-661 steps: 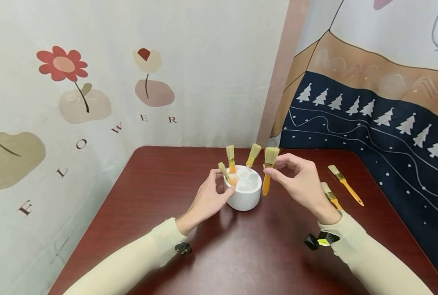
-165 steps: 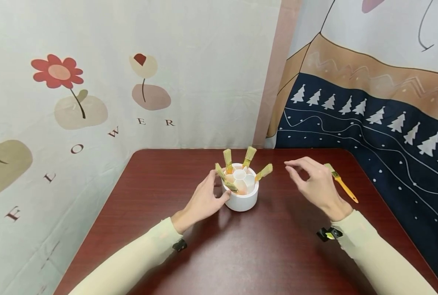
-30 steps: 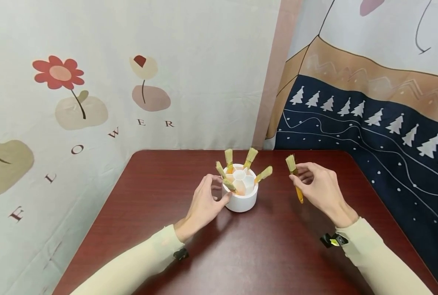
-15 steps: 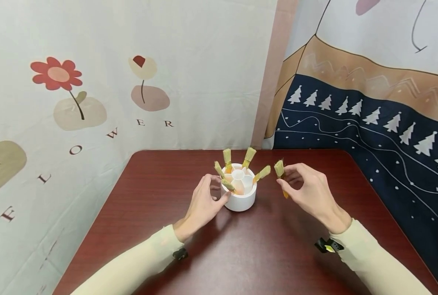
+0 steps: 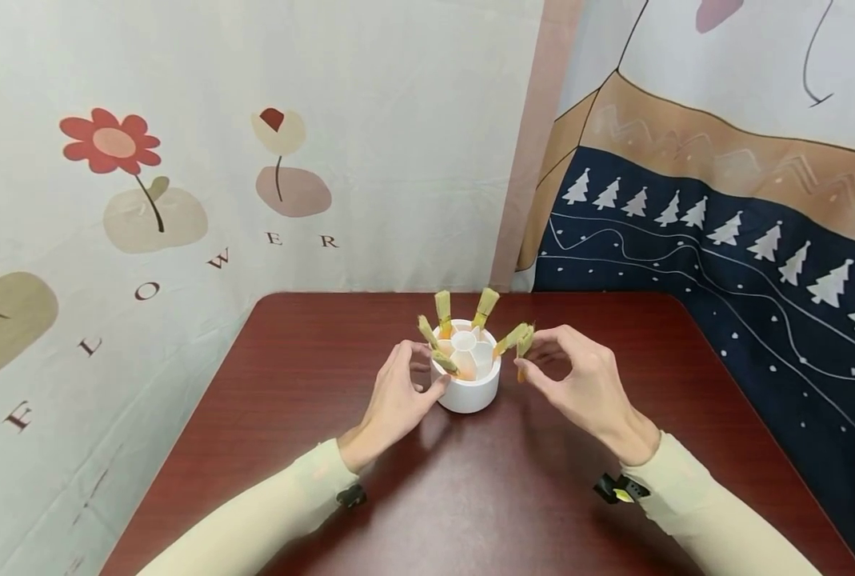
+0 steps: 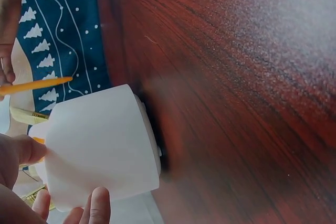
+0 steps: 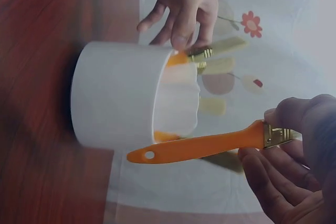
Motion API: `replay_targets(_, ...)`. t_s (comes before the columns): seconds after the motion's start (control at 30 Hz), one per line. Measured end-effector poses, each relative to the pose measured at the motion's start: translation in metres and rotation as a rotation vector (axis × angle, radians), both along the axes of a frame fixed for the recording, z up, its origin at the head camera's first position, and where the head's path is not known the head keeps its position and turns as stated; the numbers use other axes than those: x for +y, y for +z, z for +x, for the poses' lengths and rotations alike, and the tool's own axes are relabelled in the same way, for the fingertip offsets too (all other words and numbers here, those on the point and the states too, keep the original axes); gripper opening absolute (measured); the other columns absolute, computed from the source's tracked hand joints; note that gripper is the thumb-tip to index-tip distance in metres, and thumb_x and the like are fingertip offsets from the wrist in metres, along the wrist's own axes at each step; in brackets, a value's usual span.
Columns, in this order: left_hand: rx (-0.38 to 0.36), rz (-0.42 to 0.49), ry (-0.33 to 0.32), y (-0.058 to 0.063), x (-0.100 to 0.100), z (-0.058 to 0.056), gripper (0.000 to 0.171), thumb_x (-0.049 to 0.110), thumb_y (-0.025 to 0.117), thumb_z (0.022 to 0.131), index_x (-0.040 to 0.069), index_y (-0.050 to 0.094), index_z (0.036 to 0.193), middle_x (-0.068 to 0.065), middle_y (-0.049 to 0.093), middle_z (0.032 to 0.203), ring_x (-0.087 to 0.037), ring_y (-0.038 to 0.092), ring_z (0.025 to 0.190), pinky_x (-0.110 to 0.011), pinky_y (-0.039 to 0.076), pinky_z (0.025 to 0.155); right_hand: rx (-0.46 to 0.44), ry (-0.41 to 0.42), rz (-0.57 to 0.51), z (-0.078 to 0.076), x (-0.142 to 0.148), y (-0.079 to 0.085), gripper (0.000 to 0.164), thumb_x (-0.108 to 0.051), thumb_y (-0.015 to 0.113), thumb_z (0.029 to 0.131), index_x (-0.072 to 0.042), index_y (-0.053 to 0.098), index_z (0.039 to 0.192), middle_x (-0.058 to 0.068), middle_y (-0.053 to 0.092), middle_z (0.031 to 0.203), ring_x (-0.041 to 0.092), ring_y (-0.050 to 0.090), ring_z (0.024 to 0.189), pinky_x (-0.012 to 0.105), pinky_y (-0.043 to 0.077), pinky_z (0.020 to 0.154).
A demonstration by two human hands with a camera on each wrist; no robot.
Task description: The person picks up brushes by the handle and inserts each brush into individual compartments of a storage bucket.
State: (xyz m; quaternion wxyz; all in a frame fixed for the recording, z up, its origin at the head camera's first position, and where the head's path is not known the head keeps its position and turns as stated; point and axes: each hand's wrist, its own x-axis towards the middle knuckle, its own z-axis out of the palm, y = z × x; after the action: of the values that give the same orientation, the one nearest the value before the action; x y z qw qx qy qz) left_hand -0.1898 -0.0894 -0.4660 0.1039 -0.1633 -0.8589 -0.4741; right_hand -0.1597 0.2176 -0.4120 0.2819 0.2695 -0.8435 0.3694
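On the table stands a white round brush holder point(image 5: 470, 398) with inner compartments. Several flat paintbrushes lean in it, bristles up, one of them a brush point(image 5: 487, 307) at the back. My left hand point(image 5: 404, 388) holds the holder's left side, thumb by the near rim. Thumb and fingers of my right hand point(image 5: 584, 386) pinch another paintbrush point(image 7: 205, 148) at its metal ferrule. Its orange handle points down beside the holder's right rim, outside the wall in the right wrist view. In the head view its bristles overlap a brush point(image 5: 508, 342) leaning out to the right.
The dark red wooden table point(image 5: 312, 344) reaches back to a pale curtain point(image 5: 398, 160) printed with flowers. A navy curtain point(image 5: 643, 248) with white trees hangs along the right side. Both wrists carry small black devices, one a camera point(image 5: 617, 488) on the right.
Two more brushes entered the holder since the oldest frame. The last brush on the table was picked up by my right hand and carried left to the holder; my left hand stayed put.
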Motion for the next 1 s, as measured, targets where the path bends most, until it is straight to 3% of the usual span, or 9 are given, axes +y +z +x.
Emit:
replay_targets(0.23, 0.001, -0.008, 0.001, 0.0, 0.0, 0.002, 0.043, 0.016, 0.091, 0.098, 0.01, 0.066, 0.133, -0.015, 0.072, 0.135, -0.033, 0.083, 0.119, -0.044, 0.073, 0.084, 0.04, 0.051, -0.046, 0.003, -0.016, 0.006, 0.046, 0.003, 0.1, 0.085, -0.009, 0.078, 0.123, 0.0, 0.084, 0.112, 0.013, 0.083, 0.092, 0.012, 0.064, 0.09)
replay_targets(0.43, 0.005, -0.008, 0.0, 0.0, 0.0, 0.002, 0.042, 0.015, 0.09, 0.098, 0.008, 0.066, 0.131, -0.017, 0.072, 0.133, -0.036, 0.084, 0.118, -0.046, 0.073, 0.085, 0.08, 0.044, -0.053, 0.002, -0.024, 0.006, 0.039, 0.0, 0.099, 0.088, -0.009, 0.078, 0.12, -0.001, 0.083, 0.11, 0.014, 0.082, 0.094, 0.013, 0.063, 0.091)
replay_targets(0.63, -0.002, 0.0, -0.002, 0.001, 0.0, 0.003, 0.042, 0.016, 0.09, 0.098, 0.008, 0.066, 0.131, -0.02, 0.072, 0.132, -0.037, 0.084, 0.118, -0.051, 0.073, 0.088, 0.093, 0.043, -0.042, 0.002, -0.031, 0.0, 0.038, -0.003, 0.1, 0.089, -0.009, 0.078, 0.119, -0.001, 0.083, 0.11, 0.015, 0.083, 0.095, 0.014, 0.062, 0.091)
replay_targets(1.0, -0.001, -0.013, -0.001, 0.002, -0.001, 0.003, 0.042, 0.017, 0.09, 0.099, 0.009, 0.066, 0.132, -0.019, 0.072, 0.134, -0.036, 0.083, 0.119, -0.041, 0.073, 0.084, 0.069, 0.064, 0.001, 0.001, -0.036, -0.021, 0.042, -0.002, 0.098, 0.091, -0.001, 0.078, 0.127, 0.005, 0.083, 0.114, 0.024, 0.086, 0.094, 0.021, 0.067, 0.088)
